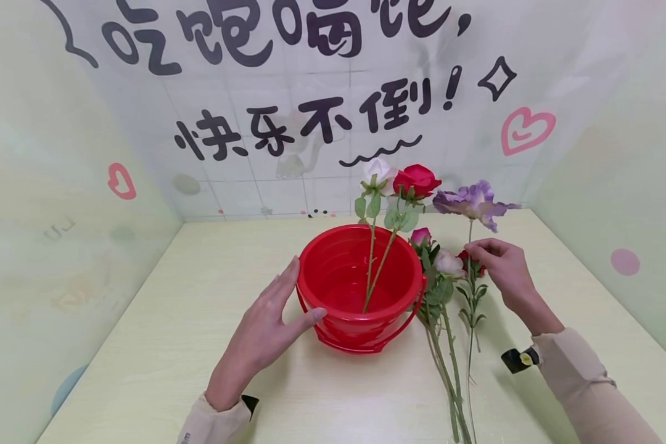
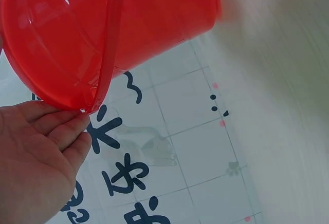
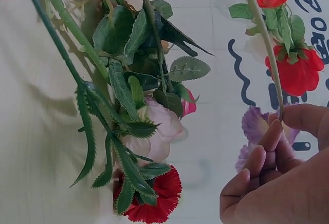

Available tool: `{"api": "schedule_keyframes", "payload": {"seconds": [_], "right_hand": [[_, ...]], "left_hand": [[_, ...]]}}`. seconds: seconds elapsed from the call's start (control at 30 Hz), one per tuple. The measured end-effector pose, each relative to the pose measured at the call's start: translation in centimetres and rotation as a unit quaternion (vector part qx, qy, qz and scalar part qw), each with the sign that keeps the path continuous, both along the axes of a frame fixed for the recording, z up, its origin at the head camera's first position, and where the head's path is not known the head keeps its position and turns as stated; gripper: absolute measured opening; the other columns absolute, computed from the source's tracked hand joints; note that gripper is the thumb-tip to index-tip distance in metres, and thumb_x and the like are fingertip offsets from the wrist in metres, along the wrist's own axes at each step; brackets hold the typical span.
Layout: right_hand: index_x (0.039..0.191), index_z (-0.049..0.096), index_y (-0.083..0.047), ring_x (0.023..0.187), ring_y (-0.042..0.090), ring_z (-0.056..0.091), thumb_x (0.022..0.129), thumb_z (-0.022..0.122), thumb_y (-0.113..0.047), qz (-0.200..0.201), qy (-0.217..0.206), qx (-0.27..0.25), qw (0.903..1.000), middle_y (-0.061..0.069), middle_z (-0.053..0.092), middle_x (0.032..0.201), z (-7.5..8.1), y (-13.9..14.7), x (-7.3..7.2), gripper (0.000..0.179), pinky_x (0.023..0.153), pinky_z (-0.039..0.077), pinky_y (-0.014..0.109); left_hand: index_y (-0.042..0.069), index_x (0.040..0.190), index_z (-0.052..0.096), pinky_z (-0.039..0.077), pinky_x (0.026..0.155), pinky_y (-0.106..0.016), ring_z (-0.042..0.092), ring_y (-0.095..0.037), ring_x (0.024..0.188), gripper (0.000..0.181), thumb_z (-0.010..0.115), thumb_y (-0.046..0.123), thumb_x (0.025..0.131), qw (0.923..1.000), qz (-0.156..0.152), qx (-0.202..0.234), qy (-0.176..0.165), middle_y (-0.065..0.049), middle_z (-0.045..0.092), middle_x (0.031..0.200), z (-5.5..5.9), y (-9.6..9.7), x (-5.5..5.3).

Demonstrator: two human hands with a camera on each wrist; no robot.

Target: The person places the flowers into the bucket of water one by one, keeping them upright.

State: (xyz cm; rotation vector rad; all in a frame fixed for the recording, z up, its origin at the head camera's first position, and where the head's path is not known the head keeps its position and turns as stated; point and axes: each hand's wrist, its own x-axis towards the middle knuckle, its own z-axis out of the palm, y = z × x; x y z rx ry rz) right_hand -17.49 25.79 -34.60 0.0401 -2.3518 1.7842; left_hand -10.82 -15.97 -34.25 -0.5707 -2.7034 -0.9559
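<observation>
A red plastic bucket (image 1: 344, 336) stands on the table, its handle hanging down in front. My left hand (image 1: 261, 333) touches the bucket's left rim with straight fingers (image 2: 51, 118), the thumb lying at the front rim. My right hand (image 1: 502, 265) pinches the thin stem of a purple flower (image 1: 477, 200) between thumb and fingertips, just below the bloom. The flower is upright, right of the bucket. In the right wrist view the pinched stem (image 3: 262, 34) crosses in front of the bucket. A white rose (image 1: 377, 169) and a red rose (image 1: 416, 180) lean inside the bucket.
Right of the bucket lie several loose flowers: a pink-white rose (image 1: 448, 264), a small magenta bud (image 1: 420, 236) and a red carnation (image 3: 157, 196). Their long stems (image 1: 449, 364) point towards the front edge. Printed walls enclose the pale wooden table (image 1: 200, 296).
</observation>
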Motion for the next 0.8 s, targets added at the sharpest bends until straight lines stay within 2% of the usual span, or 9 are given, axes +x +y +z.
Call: {"api": "schedule_keyframes", "payload": {"seconds": [0.27,0.43,0.67,0.8], "right_hand": [[0.098,0.077,-0.012,0.085,0.003,0.058,0.103,0.065,-0.014,0.004,0.029,-0.04,0.9988,-0.015,0.069,0.088,0.5,0.1,0.1,0.014,0.071,0.047,0.016],[0.092,0.078,-0.019,0.083,0.004,0.058,0.102,0.065,-0.01,0.008,0.04,-0.063,0.9972,-0.015,0.07,0.088,1.2,0.0,0.2,0.019,0.069,0.046,0.016],[0.091,0.078,-0.019,0.082,0.006,0.057,0.101,0.068,-0.012,0.012,0.055,-0.073,0.9957,-0.012,0.071,0.087,2.3,-0.6,0.5,0.016,0.07,0.046,0.016],[0.094,0.079,-0.015,0.085,0.007,0.058,0.101,0.069,-0.014,0.025,0.064,-0.087,0.9938,-0.01,0.071,0.089,2.8,-0.9,0.6,0.012,0.074,0.048,0.015]], "left_hand": [[0.02,0.166,0.024,0.05,0.1,-0.061,0.031,-0.029,0.152,0.093,0.065,0.063,0.094,1.0,0.002,0.0,-0.002,0.001,0.027,0.169,0.1,0.1,0.0],[0.02,0.166,0.024,0.051,0.1,-0.06,0.031,-0.03,0.152,0.094,0.065,0.063,0.094,1.0,0.002,0.0,-0.002,0.002,0.026,0.169,0.2,0.0,0.0],[0.021,0.166,0.024,0.05,0.101,-0.06,0.03,-0.029,0.152,0.094,0.066,0.064,0.094,1.0,0.003,0.0,-0.005,0.003,0.026,0.169,0.2,0.0,0.1],[0.021,0.166,0.024,0.05,0.101,-0.06,0.03,-0.029,0.152,0.094,0.065,0.064,0.094,1.0,0.004,0.0,-0.006,0.003,0.026,0.169,0.2,0.0,0.1]]}}
